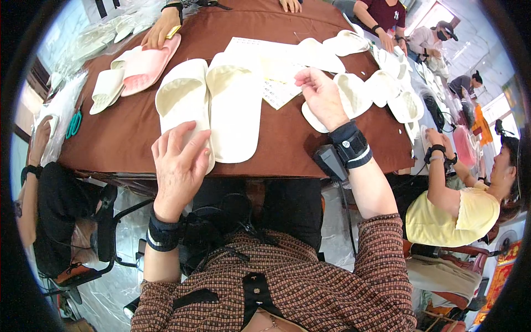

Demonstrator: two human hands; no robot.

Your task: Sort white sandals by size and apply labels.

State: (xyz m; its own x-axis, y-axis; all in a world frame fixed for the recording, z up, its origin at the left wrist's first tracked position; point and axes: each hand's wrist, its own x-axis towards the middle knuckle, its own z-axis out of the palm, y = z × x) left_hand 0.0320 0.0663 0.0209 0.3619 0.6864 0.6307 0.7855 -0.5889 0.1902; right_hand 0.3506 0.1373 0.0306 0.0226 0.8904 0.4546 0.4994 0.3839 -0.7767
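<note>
A pair of large white slide slippers lies side by side in front of me, the left slipper (182,88) and the right slipper (235,110), toes pointing away. My left hand (181,160) rests at the heel of the left slipper, its fingers apart and bent over the sole. To the right, my right hand (323,99) is raised beside a printed paper sheet (282,94), thumb and fingertips drawn together. Whatever they pinch, if anything, is too small to make out. Partly under that hand sits another white slipper (354,95).
More white slippers (318,55) spread over the brown tablecloth (121,138) at the right. On the left, a co-worker's hand (160,30) touches a pink slipper (146,66) beside a cream one (105,91). Teal scissors (73,125) lie near the left edge. Co-workers sit around the table.
</note>
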